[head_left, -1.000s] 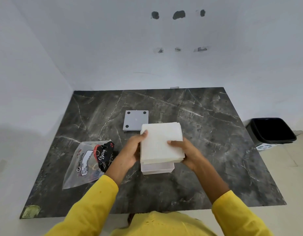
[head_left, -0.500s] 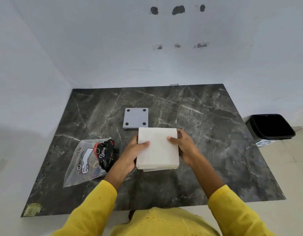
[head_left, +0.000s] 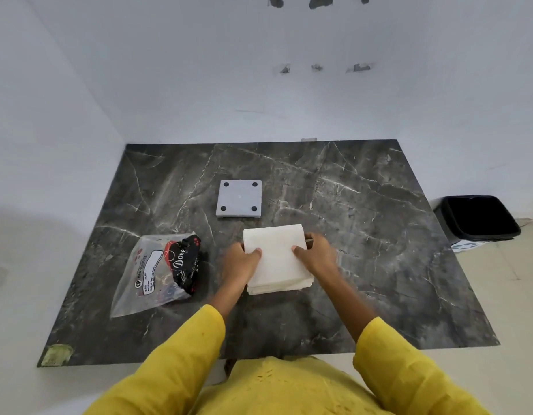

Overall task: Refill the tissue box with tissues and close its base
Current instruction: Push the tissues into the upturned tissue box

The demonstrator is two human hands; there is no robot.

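White tissue stack [head_left: 275, 256] lying flat, both hands gripping its sides

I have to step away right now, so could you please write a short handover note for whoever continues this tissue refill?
Left hand and right hand: both grip the white stack of tissues at its sides, low over the dark marble table.
Tissue box: hidden under the stack, so I cannot tell how far the tissues are in.
Grey square base plate with four black dots: lies loose behind the stack.
Clear plastic tissue wrapper: emptied, to the left.
Left: seat the tissues, fit the base.
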